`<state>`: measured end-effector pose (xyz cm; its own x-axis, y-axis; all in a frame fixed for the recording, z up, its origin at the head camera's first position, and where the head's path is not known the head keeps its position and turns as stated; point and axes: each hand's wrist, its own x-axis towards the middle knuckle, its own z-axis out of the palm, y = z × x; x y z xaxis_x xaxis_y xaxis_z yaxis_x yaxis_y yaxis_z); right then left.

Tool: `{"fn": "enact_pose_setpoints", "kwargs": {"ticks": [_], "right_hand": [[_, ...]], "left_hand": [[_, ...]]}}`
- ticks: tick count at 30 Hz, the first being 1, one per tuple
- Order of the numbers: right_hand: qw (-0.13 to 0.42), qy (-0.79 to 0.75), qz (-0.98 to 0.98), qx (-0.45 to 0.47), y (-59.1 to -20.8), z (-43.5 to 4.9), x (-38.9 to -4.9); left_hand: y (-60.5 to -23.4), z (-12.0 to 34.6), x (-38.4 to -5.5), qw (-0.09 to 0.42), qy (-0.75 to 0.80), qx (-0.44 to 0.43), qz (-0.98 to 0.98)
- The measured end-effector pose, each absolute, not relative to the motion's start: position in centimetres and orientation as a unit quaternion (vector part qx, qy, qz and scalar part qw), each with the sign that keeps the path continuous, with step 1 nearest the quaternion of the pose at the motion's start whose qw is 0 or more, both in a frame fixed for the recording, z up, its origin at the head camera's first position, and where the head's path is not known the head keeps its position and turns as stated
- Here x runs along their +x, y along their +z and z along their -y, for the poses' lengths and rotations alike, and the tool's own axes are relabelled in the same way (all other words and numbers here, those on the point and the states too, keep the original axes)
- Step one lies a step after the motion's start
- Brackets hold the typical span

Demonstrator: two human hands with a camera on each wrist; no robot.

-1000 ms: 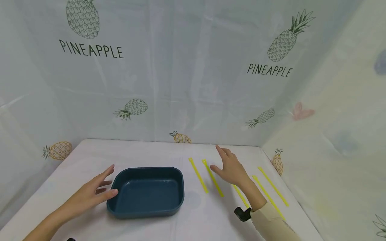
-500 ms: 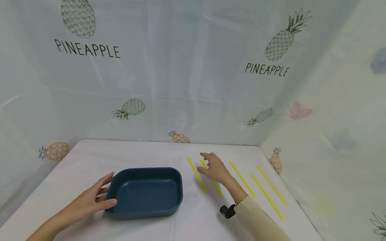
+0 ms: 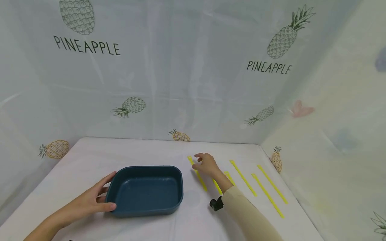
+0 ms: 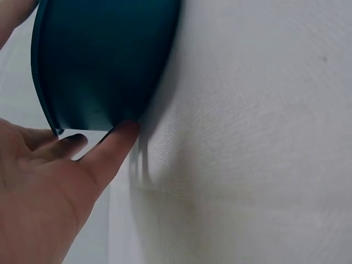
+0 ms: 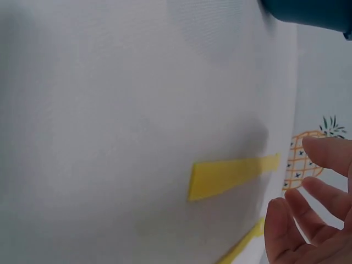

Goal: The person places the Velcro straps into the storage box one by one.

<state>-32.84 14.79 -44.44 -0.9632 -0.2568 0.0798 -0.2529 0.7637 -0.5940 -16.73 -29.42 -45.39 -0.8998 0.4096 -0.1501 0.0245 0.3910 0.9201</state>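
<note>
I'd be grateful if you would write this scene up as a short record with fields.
Surface: white table
Container: dark blue dish, upright, nothing visible inside
Yellow strips: six in view, lying right of the dish, some partly hidden
Left hand: touches the dish's left end, fingers spread
Right hand: above the strip nearest the dish, holding nothing visible
Right arm: beige sleeve, small black device
Backdrop: pale sheet printed with pineapples
</note>
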Motion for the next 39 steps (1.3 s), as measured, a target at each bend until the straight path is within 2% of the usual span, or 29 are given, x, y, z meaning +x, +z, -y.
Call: {"fn": "enact_pose_setpoints", "kwargs": {"ticks": [9,20,27,33,39], "right_hand": [[0.022,-0.29,-0.954,-0.077,-45.7,-13.5,-33.7],[0.031,-0.269,-0.958,-0.092,-45.7,-13.1,-34.0],[0.033,-0.276,-0.956,-0.095,-45.6,-13.2,-34.1],[0.054,-0.284,-0.951,-0.112,-45.3,-13.1,-34.0],[0.058,-0.242,-0.961,-0.12,-44.7,-13.1,-33.4]], "left_hand": [[-45.4,29.7,-16.7,0.215,0.544,0.121,-0.802],[-45.6,29.9,-16.8,0.222,0.535,0.117,-0.807],[-45.5,30.0,-16.8,0.209,0.524,0.125,-0.816],[-45.6,30.1,-16.8,0.212,0.525,0.125,-0.815],[-45.4,30.2,-16.8,0.215,0.524,0.125,-0.815]]}}
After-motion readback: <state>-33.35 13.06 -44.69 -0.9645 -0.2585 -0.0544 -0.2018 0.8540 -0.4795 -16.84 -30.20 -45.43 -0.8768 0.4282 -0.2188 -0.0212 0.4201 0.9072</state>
